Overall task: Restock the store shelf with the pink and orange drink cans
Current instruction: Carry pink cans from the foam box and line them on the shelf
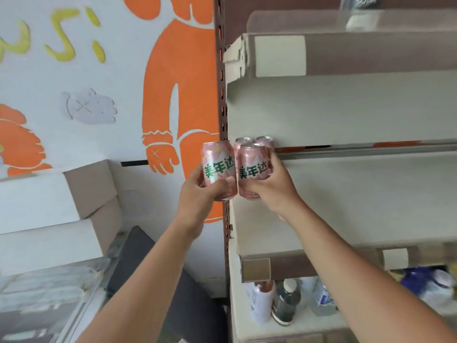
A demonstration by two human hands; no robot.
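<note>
Your left hand (197, 191) grips one glossy, cylindrical pink can (218, 167), arm raised; your right hand (270, 186) wraps a second can (252, 169) beside two standing cans (267, 143) at the left end of the matte shelf (371, 194).

And we're counting: first can (218, 169), second can (253, 169), third can (243, 141), fourth can (265, 141). Four pink ones! Hands next: left hand (197, 191), right hand (274, 186), that's two, one can apiece. Shelves: upper shelf (371, 55), middle shelf (346, 206), lower shelf (309, 326), three in clear view. Tags on the edges: white tag (279, 55), tan tag (256, 269), small tag (395, 258), three. Down below: white bottle (261, 300), dark bottle (285, 303), clear bottle (321, 298). Three bottles for sure; the blurred blue heap (425, 280) beyond gives no number. Over left: top box (37, 199), bottom box (44, 246), two. On the wall: big figure (173, 82), cut-off figure (17, 144), two in orange.
</note>
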